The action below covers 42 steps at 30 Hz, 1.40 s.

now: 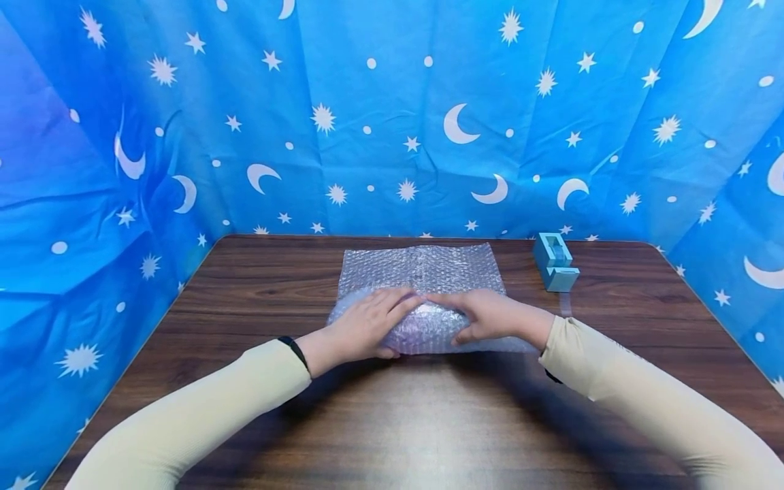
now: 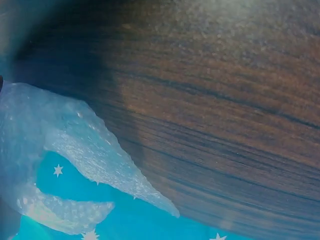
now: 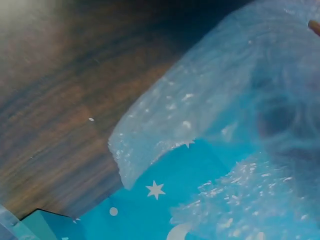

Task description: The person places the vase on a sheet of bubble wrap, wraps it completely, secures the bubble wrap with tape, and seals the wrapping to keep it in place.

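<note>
A sheet of clear bubble wrap [image 1: 422, 269] lies on the table, its near part folded over into a bulging roll. Something pinkish shows faintly through the plastic; its kind cannot be told. My left hand [image 1: 364, 323] grips the roll's left side, fingers over the top and thumb low at the front. On the right side my right hand [image 1: 493, 314] holds the roll, thumb in front and index finger along the top. The fingertips of both hands nearly meet. In the left wrist view the open end of the bubble wrap [image 2: 100, 150] curls; the right wrist view shows the other end [image 3: 165, 110].
A blue tape dispenser [image 1: 554, 262] stands at the back right of the wooden table [image 1: 422, 422], with a strip of clear tape [image 1: 565, 304] hanging towards the near side. Blue cloth [image 1: 392, 122] with stars and moons surrounds the table's back and sides.
</note>
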Each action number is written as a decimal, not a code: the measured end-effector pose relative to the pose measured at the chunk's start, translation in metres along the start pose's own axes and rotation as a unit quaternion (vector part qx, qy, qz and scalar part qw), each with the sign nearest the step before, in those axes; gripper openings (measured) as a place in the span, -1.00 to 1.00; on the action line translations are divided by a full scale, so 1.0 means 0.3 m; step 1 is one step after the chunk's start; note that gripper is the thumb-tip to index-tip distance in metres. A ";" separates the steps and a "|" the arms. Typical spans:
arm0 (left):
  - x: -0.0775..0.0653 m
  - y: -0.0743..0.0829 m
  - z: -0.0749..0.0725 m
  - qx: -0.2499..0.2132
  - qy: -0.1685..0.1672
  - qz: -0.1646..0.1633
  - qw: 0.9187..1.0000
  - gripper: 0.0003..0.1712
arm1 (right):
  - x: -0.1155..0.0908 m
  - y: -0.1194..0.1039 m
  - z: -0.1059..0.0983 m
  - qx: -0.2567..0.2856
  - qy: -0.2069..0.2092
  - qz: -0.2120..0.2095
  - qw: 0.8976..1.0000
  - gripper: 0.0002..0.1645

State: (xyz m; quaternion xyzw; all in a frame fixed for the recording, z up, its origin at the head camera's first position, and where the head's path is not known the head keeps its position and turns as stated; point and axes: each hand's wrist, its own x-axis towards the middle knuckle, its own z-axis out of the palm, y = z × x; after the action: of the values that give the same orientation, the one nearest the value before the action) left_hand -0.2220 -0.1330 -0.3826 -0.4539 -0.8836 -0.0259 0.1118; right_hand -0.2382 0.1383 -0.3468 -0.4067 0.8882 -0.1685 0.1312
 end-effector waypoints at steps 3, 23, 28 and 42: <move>0.009 -0.003 -0.007 -0.011 -0.015 -0.019 1.000 0.24 | 0.012 0.001 -0.020 0.016 -0.016 0.010 1.000 0.05; 0.062 0.010 -0.022 -0.105 -0.054 -0.117 0.986 0.15 | -0.058 -0.023 0.046 -0.188 0.152 0.026 0.970 0.01; 0.063 0.001 -0.021 -0.131 -0.042 -0.135 0.981 0.17 | -0.096 -0.025 0.098 -0.273 0.184 0.000 0.944 0.17; 0.070 -0.004 -0.023 -0.130 -0.046 -0.146 0.980 0.11 | -0.056 0.067 0.105 -0.202 0.191 -0.040 0.960 0.15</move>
State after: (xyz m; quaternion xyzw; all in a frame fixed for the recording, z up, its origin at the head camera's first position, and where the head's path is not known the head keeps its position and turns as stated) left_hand -0.2337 -0.1179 -0.3711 -0.3312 -0.9337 -0.1360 0.0056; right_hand -0.2295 0.1574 -0.3819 -0.4205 0.8951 -0.0650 -0.1331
